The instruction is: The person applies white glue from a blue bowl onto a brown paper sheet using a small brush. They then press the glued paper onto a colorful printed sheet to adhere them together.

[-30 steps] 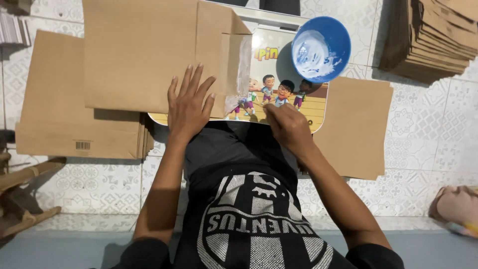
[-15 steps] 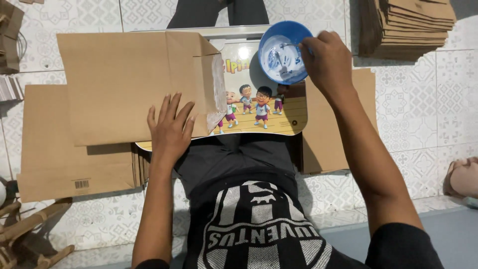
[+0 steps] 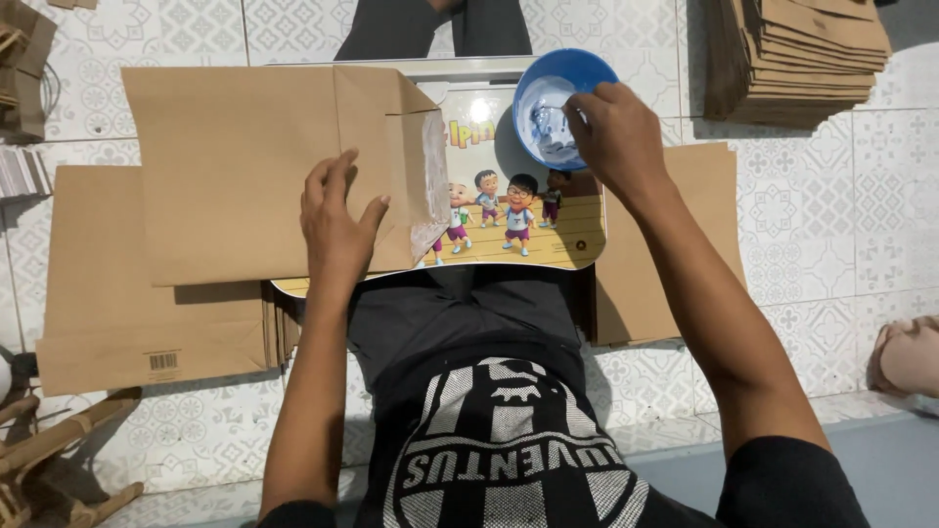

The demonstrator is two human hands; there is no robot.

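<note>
My left hand (image 3: 337, 220) lies flat, fingers spread, on a brown paper bag (image 3: 245, 171) that rests on a small table with a cartoon picture (image 3: 518, 210). The bag's folded end (image 3: 430, 181) shows a whitish glue smear. My right hand (image 3: 611, 132) reaches into a blue bowl (image 3: 558, 103) holding white paste, fingertips at its rim and inside it. The bowl stands on the table's far right corner. Whether the fingers grip anything is hidden.
Flat brown paper bags (image 3: 127, 313) lie stacked on the tiled floor at left. More brown sheets (image 3: 675, 244) lie at right of the table. A tall pile of folded bags (image 3: 802, 54) sits at top right. Another person's dark legs (image 3: 430, 29) are at the top.
My right hand left the table's near edge and reached up to the blue bowl. My left hand stayed flat on the bag.
</note>
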